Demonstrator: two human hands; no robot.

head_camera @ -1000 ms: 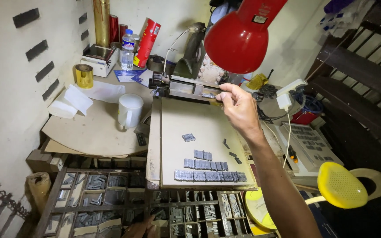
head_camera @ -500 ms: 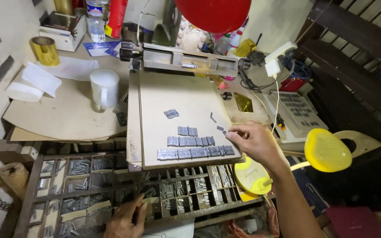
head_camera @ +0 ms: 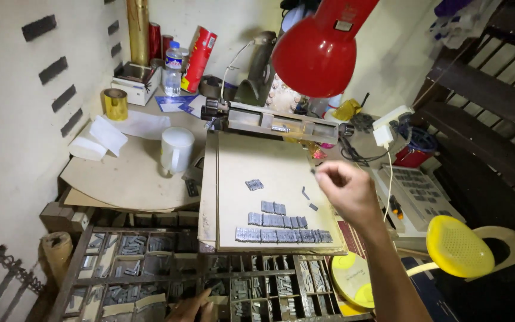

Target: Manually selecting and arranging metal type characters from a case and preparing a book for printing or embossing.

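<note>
My right hand (head_camera: 346, 189) hovers over the right edge of a tan cardboard board (head_camera: 269, 158). Its thumb and fingers are pinched on a small dark metal sliver. On the board lie rows of grey metal type blocks (head_camera: 282, 235), a lone pair of blocks (head_camera: 254, 184) and two loose slivers (head_camera: 309, 200). Only part of my left hand (head_camera: 191, 307) shows at the bottom edge. It rests on the wooden type case (head_camera: 150, 271), among the compartments of metal type, and its grip is hidden.
A metal clamp device (head_camera: 275, 122) lies across the board's far end under a red lamp (head_camera: 320, 50). A white mug (head_camera: 176, 149), paper, a gold roll (head_camera: 115, 103), cans and a bottle stand left. A keypad machine (head_camera: 415, 194) and a yellow strainer (head_camera: 460, 247) are on the right.
My right hand left the metal clamp device, dropped to the board's lower right by the type rows, then rose to mid-board with pinched fingers. My left hand stays in the type case.
</note>
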